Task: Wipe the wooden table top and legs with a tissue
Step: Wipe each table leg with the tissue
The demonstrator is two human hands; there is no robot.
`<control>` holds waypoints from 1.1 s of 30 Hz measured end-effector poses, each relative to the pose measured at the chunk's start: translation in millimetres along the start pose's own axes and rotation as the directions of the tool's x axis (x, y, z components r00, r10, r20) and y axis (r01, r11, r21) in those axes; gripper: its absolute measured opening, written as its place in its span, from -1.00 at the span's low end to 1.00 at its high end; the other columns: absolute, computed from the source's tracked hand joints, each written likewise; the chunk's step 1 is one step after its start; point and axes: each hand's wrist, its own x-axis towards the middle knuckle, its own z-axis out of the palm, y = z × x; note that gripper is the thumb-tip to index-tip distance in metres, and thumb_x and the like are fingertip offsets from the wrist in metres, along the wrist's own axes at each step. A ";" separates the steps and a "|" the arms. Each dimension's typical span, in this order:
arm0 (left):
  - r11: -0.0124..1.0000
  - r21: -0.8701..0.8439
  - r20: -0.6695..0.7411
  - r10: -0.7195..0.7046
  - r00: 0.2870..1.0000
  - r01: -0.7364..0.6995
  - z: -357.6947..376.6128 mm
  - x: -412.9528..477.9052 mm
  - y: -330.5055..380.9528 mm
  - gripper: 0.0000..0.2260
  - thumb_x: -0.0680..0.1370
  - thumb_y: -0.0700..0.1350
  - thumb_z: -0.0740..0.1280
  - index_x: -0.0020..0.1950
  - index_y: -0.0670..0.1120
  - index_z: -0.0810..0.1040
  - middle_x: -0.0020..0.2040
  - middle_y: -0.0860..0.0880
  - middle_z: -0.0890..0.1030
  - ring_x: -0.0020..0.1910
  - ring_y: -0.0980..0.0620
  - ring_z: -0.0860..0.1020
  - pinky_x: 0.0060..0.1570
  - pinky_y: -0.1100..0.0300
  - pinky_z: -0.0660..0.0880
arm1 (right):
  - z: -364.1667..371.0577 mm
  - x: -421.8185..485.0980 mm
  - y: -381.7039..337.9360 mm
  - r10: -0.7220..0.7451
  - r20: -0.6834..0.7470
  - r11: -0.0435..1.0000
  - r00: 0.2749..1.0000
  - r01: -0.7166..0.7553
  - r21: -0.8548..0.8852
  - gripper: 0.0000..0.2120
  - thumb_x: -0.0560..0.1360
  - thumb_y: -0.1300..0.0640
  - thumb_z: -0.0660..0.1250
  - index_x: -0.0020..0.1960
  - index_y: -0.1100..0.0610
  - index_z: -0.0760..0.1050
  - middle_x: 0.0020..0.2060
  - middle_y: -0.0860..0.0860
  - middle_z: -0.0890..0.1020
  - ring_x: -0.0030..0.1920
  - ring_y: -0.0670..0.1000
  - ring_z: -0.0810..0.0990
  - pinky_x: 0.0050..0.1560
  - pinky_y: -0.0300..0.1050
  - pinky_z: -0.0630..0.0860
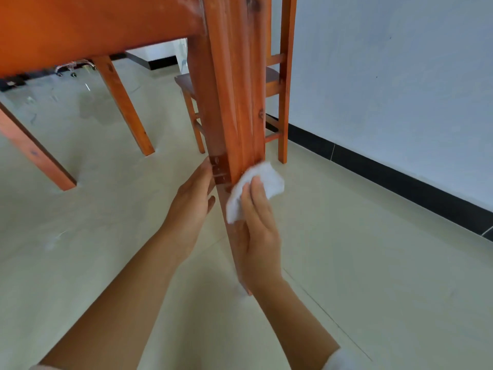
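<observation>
An orange-brown wooden table leg [234, 89] runs from the table's apron [88, 30] down to the floor in the middle of the view. My right hand [257, 231] presses a crumpled white tissue [256, 188] against the leg's lower front face with straight fingers. On the leg's left side my left hand [190, 206] touches the wood with straight fingers, close to a metal hinge plate [220, 169]. The bottom of the leg is hidden behind my right hand and wrist.
Two more table legs [122, 102] [32, 153] stand to the left on the pale tiled floor [373, 263]. A wooden chair [280, 84] stands behind the leg, against a white wall [400, 76] with a black skirting strip. A wheeled chair base [72, 68] shows far back.
</observation>
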 end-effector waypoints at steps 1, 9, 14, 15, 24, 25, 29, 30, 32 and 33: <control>1.000 0.016 -0.015 -0.002 1.000 0.002 1.7 -0.5 0.2 -0.60 0.58 0.23 0.03 0.37 0.19 0.37 0.31 0.18 0.48 0.33 0.19 0.39 0.41 0.02 0.26 | 2.3 -23.6 13.0 0.050 0.040 0.998 0.998 -0.049 -0.036 -0.23 0.34 0.57 0.39 0.44 0.21 0.20 0.48 -0.10 0.18 0.45 0.08 0.28 0.41 0.01 0.31; 0.997 0.071 -0.035 0.033 0.999 -0.030 6.3 -2.9 -3.6 -0.58 0.58 0.23 0.01 0.42 0.21 0.30 0.36 0.20 0.43 0.36 0.20 0.36 0.41 0.04 0.25 | -14.2 -23.0 -2.5 0.236 0.005 0.970 0.972 -0.235 0.066 -0.47 0.47 0.45 0.27 0.41 0.20 0.32 0.38 -0.03 0.35 0.31 0.18 0.48 0.27 -0.06 0.42; 0.988 0.153 -0.003 0.035 0.999 -0.034 7.5 -4.3 -13.4 -0.57 0.50 0.34 0.06 0.33 0.28 0.37 0.25 0.27 0.49 0.29 0.22 0.42 0.37 0.00 0.31 | 7.8 -13.3 -7.9 0.148 -0.017 0.983 0.989 -0.145 0.115 -0.38 0.43 0.56 0.27 0.43 0.27 0.23 0.44 0.00 0.24 0.48 0.12 0.21 0.44 0.05 0.25; 0.988 0.148 -0.007 0.036 0.999 -0.035 8.5 -5.2 -15.0 -0.61 0.51 0.33 0.06 0.30 0.32 0.38 0.22 0.32 0.48 0.28 0.26 0.40 0.39 0.02 0.29 | 12.6 -31.9 2.2 0.190 -0.005 0.978 0.982 -0.189 0.089 -0.34 0.41 0.59 0.23 0.44 0.27 0.20 0.45 0.01 0.24 0.48 0.12 0.21 0.46 -0.04 0.22; 0.967 0.241 0.003 0.081 0.997 -0.079 14.4 -10.2 -16.8 -0.76 0.36 0.38 0.06 -0.01 0.43 0.31 -0.10 0.59 0.37 0.12 0.43 0.35 0.40 0.13 0.23 | 3.6 -117.5 52.3 0.937 0.216 0.228 0.274 -0.949 0.216 -0.72 0.61 0.24 0.14 0.20 0.02 0.52 -0.10 0.00 0.63 -0.26 -0.21 0.55 -0.37 -0.50 0.40; 0.965 0.250 0.012 0.078 0.997 -0.078 14.2 -10.7 -18.4 -0.80 0.36 0.37 0.07 -0.06 0.44 0.32 -0.16 0.61 0.38 0.07 0.49 0.35 0.37 0.17 0.25 | 3.0 -108.3 49.0 0.945 0.143 0.261 0.294 -0.942 0.210 -0.71 0.61 0.25 0.12 0.14 0.00 0.54 -0.22 -0.03 0.60 -0.40 -0.24 0.48 -0.42 -0.46 0.38; 0.954 0.293 0.045 0.057 0.997 -0.068 14.4 -10.7 -29.4 -0.82 0.36 0.38 0.08 -0.09 0.46 0.35 -0.12 0.57 0.41 0.04 0.50 0.36 0.28 0.24 0.29 | 13.8 -73.0 20.4 0.820 -0.032 0.555 0.572 -0.779 0.293 -0.58 0.59 0.28 0.11 0.33 -0.09 0.44 -0.09 -0.11 0.60 -0.18 -0.23 0.52 -0.07 -0.39 0.43; 0.951 0.301 0.042 0.061 0.997 -0.071 14.4 -10.1 -31.3 -0.80 0.36 0.39 0.07 -0.08 0.45 0.36 -0.09 0.55 0.43 0.05 0.49 0.37 0.25 0.25 0.30 | 22.2 -70.3 15.9 0.777 -0.039 0.610 0.628 -0.736 0.293 -0.56 0.60 0.28 0.11 0.39 -0.07 0.38 0.12 -0.11 0.59 0.04 -0.19 0.55 0.13 -0.31 0.45; 0.942 0.324 0.032 0.078 0.996 -0.084 12.1 -7.4 -35.3 -0.71 0.36 0.42 0.08 0.01 0.43 0.39 0.05 0.46 0.47 0.14 0.40 0.41 0.26 0.22 0.31 | 39.7 -74.2 8.9 0.751 -0.056 0.645 0.658 -0.713 0.275 -0.59 0.60 0.23 0.09 0.42 0.02 0.34 0.28 -0.04 0.50 0.21 -0.05 0.50 0.32 -0.15 0.38; 0.940 0.329 0.029 0.086 0.996 -0.091 10.6 -6.0 -37.3 -0.65 0.36 0.44 0.08 0.07 0.41 0.40 0.14 0.40 0.47 0.21 0.34 0.41 0.29 0.19 0.31 | 46.8 -81.5 8.7 0.772 -0.071 0.624 0.631 -0.733 0.271 -0.63 0.58 0.16 0.09 0.38 0.08 0.38 0.19 -0.02 0.52 0.10 -0.02 0.51 0.27 -0.16 0.38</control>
